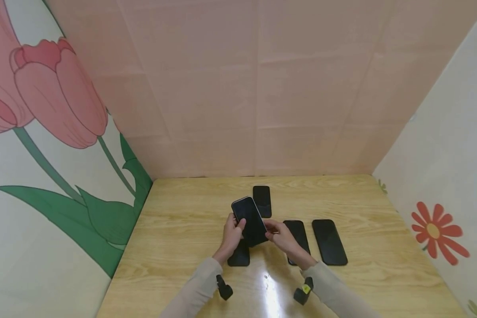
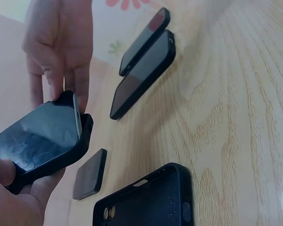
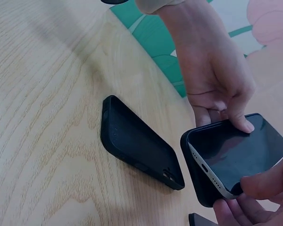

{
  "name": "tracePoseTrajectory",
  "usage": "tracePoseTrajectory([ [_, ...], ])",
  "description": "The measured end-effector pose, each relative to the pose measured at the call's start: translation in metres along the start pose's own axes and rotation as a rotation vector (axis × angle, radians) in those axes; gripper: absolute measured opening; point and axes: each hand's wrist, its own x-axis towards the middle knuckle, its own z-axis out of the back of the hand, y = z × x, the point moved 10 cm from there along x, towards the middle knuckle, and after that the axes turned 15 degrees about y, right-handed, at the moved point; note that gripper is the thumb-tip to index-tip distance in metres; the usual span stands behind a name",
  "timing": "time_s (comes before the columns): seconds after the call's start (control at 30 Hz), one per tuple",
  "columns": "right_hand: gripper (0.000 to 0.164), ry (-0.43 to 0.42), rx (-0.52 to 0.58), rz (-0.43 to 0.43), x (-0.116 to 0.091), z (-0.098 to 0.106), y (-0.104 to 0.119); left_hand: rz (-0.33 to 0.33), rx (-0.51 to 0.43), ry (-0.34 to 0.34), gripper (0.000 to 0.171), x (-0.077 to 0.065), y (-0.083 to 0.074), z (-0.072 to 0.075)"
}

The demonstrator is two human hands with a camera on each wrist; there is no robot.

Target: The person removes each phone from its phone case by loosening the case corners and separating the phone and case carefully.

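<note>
A smartphone [image 1: 247,216] with a pale metal edge sits partly in a black phone case [image 3: 198,181], raised above the table. Its port end stands out of the case in the right wrist view. My left hand [image 1: 231,236] grips phone and case along one side, thumb on the dark screen. At the port end, my right hand [image 1: 281,236] pinches a corner of the case, its thumb at the phone's corner and fingers underneath. Below them another black phone case [image 3: 141,141] lies on the table with its hollow side up, partly hidden by the phone in the head view.
One dark phone [image 1: 262,201] lies behind the hands. To the right lie a second dark phone [image 1: 297,238], partly covered by my right forearm, and a third [image 1: 329,242]. The wooden table [image 1: 191,207] meets a pink back wall [image 1: 222,110].
</note>
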Motion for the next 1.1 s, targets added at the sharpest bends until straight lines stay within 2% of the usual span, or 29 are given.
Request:
tracePoseTrajectory([
  [0.03,0.035,0.005,0.004,-0.003,-0.002,0.000,0.005,0.006,0.003,0.000,0.016,-0.001,-0.002,0.000],
  [0.1,0.036,0.001,0.011,-0.021,0.000,0.000,0.001,-0.002,0.008,0.000,0.015,-0.004,-0.009,0.000],
  [0.27,0.038,-0.041,0.015,-0.069,0.010,0.002,-0.029,-0.005,0.009,-0.002,0.015,-0.001,-0.006,0.001],
  [0.3,0.038,-0.046,0.017,-0.073,0.009,0.003,-0.030,-0.001,0.012,-0.003,0.015,0.002,0.000,0.001],
  [0.6,0.037,-0.022,0.072,-0.008,0.006,0.002,-0.029,0.013,0.030,0.021,0.019,0.002,0.001,0.000],
  [0.73,0.039,-0.022,0.093,-0.045,0.008,0.003,-0.032,0.017,0.026,0.040,0.020,0.002,0.003,0.000],
  [0.93,0.039,-0.052,0.155,-0.096,0.012,0.006,-0.040,0.034,-0.034,0.102,0.024,0.003,0.006,-0.003],
  [1.1,0.035,-0.041,0.182,-0.131,0.009,0.007,-0.045,0.060,-0.058,0.111,0.024,0.001,0.008,-0.007],
])
